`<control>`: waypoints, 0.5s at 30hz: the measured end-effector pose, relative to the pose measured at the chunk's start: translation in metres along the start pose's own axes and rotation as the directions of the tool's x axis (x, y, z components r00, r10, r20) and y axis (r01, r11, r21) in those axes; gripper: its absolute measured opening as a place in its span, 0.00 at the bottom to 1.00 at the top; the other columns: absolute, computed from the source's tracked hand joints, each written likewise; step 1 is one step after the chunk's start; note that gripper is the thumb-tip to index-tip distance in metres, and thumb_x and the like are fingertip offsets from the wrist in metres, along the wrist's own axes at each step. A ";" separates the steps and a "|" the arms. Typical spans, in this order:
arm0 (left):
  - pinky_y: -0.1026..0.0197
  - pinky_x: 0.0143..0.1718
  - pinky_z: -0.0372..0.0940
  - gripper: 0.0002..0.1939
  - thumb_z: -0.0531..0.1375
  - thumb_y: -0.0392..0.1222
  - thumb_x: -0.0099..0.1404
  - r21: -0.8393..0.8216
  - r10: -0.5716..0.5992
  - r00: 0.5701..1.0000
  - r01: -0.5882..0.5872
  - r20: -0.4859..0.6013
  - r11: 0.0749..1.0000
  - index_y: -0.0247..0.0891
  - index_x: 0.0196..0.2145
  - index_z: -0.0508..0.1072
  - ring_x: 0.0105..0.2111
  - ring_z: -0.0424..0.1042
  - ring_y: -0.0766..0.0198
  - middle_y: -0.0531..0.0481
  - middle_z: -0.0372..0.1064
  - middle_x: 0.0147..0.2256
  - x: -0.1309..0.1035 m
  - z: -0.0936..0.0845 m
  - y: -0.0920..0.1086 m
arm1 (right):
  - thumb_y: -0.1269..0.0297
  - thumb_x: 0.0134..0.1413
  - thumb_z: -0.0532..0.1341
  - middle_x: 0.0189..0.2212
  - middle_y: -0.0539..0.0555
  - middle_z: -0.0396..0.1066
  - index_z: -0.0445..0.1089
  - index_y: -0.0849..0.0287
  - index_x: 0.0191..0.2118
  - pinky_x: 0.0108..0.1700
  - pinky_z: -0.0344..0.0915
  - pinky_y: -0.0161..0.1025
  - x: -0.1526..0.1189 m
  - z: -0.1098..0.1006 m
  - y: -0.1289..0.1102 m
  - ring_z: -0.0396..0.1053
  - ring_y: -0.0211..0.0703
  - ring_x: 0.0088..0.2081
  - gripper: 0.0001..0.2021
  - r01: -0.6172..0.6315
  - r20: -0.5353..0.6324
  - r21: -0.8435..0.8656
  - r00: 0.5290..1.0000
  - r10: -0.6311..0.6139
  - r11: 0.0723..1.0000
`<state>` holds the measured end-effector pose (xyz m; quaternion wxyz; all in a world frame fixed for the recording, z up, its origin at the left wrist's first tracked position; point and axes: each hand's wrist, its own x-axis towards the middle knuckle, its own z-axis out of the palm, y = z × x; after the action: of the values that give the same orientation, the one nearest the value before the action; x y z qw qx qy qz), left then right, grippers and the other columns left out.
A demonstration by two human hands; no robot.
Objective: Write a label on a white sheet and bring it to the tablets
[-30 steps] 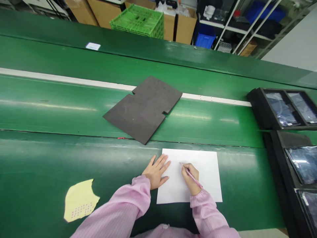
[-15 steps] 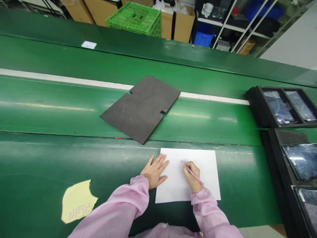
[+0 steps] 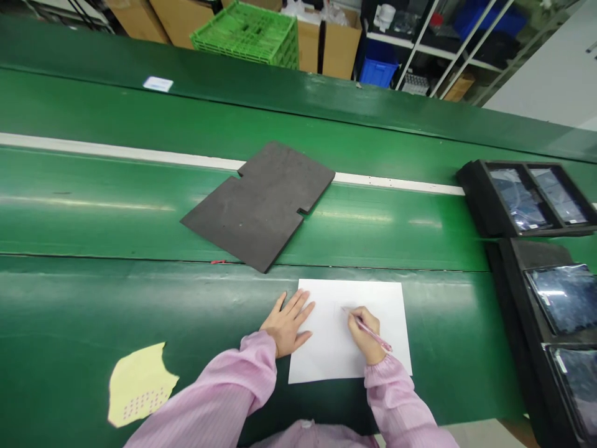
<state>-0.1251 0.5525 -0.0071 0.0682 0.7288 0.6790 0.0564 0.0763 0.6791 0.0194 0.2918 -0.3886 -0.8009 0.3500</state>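
Fingers of my right hand (image 3: pixel 366 336) stay clamped on the pen (image 3: pixel 370 333), tip barely shifted on the paper (image 3: pixel 326 354), so writing continues; left hand (image 3: pixel 286 323) lies flat, fingers apart, lower centre.

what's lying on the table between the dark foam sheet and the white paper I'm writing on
In the head view, nothing lies between the dark foam sheet and the white paper: only bare green table, crossed by a dark seam, with a small red scrap off to the left.
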 end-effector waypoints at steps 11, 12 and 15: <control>0.44 0.59 0.28 0.33 0.43 0.62 0.64 0.012 -0.018 0.999 0.018 0.026 1.000 0.42 0.61 0.54 0.63 0.44 0.49 0.41 0.48 0.63 -0.002 0.007 -0.001 | 0.67 0.52 0.54 0.18 0.47 0.63 0.65 0.58 0.24 0.24 0.60 0.33 0.000 -0.005 0.005 0.61 0.35 0.20 0.08 -0.027 -0.013 -0.028 1.000 0.027 0.999; 0.44 0.59 0.28 0.33 0.43 0.61 0.64 0.011 -0.016 1.000 0.016 0.024 1.000 0.42 0.61 0.54 0.63 0.44 0.49 0.41 0.48 0.63 -0.002 0.007 -0.001 | 0.67 0.50 0.55 0.17 0.47 0.63 0.65 0.58 0.23 0.24 0.59 0.33 -0.002 -0.006 0.005 0.61 0.35 0.19 0.08 -0.006 0.022 -0.022 1.000 0.006 1.000; 0.43 0.59 0.28 0.33 0.43 0.60 0.65 0.014 -0.009 1.000 0.008 0.020 1.000 0.41 0.62 0.54 0.63 0.44 0.48 0.40 0.47 0.63 -0.003 0.007 -0.001 | 0.68 0.48 0.55 0.15 0.46 0.62 0.63 0.57 0.20 0.22 0.58 0.32 -0.005 -0.011 0.006 0.60 0.34 0.18 0.09 0.036 0.092 -0.009 0.995 -0.035 0.999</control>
<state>-0.1254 0.5496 -0.0142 0.0704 0.7269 0.6817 0.0442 0.0895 0.6816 0.0204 0.2585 -0.3594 -0.8222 0.3579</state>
